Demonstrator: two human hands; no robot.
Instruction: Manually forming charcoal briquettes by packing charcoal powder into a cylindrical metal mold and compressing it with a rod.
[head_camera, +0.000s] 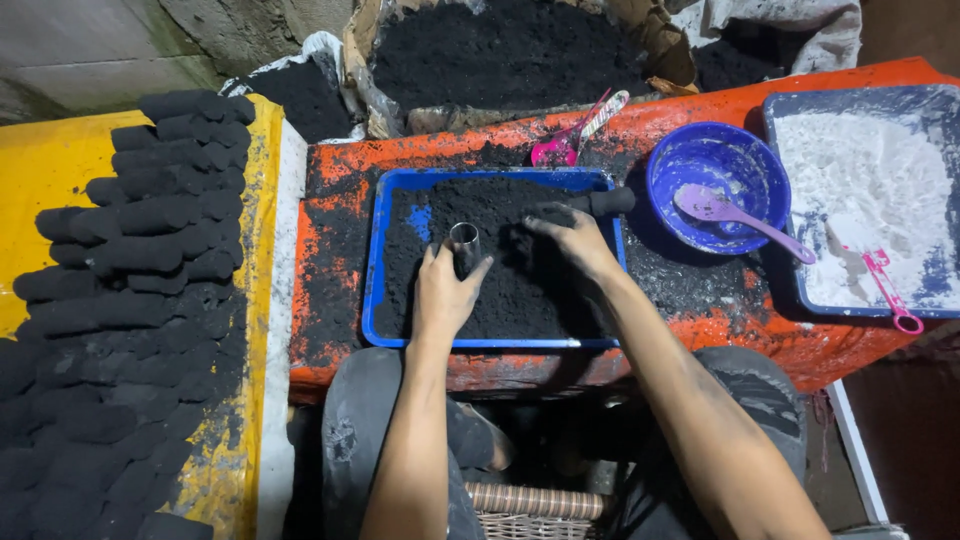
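Note:
A blue tray (372, 262) full of black powder sits on an orange table. My left hand (443, 290) grips a short metal tube (464, 240) standing upright in the powder. My right hand (568, 232) rests on the powder just right of the tube, fingers curled over a clump of black powder. A black cylindrical rod (605, 202) lies at the tray's far right corner, just beyond my right hand. Both hands are smeared black.
Rows of black cylindrical briquettes (150, 230) lie on a yellow sheet at left. A blue bowl (718, 185) with a purple spoon (735, 213), a tray of white powder (870, 200), pink scoops (572, 140) and sacks of black powder (500, 50) stand behind.

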